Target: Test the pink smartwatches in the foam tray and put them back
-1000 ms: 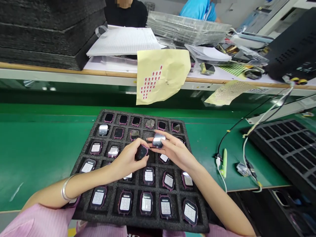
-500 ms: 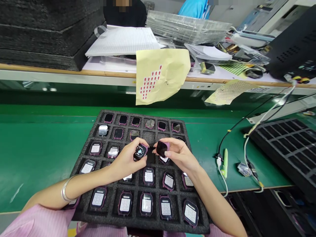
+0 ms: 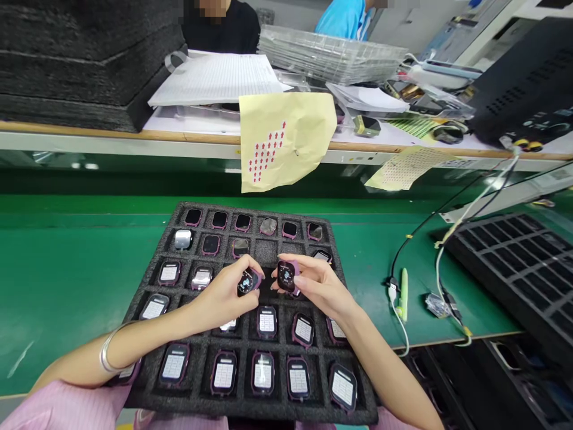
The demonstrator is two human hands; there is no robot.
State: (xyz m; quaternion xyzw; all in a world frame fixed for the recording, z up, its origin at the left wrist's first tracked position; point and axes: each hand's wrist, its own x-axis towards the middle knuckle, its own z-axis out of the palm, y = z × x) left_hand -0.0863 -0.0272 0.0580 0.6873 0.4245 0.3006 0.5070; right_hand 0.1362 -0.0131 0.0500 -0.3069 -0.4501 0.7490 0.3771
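Note:
My left hand (image 3: 230,289) is closed around a purple-edged smartwatch (image 3: 248,281), its screen lit with a watch face. Just to the right, my right hand (image 3: 319,280) grips a second smartwatch (image 3: 285,276) between thumb and fingers, its screen also lit. Both are held above a black foam tray (image 3: 203,331) divided into square compartments. Many compartments hold similar watch bodies. The nearer ones, such as one watch (image 3: 262,371) in the front row, show white screens with a grid; most in the back row, like the watch (image 3: 219,220), are dark. My hands cover some middle compartments.
Right of the tray lie a white USB cable (image 3: 393,292), a light green pen-like stick (image 3: 404,292) and another black tray (image 3: 514,263). Behind, a shelf holds stacked black foam (image 3: 80,60), papers (image 3: 215,77) and clear plastic trays (image 3: 331,57). Two people are beyond it.
The screen of the watch in my right hand was dark and now shows a lit watch face. Both hands still hold their watches; the whole view has shifted slightly.

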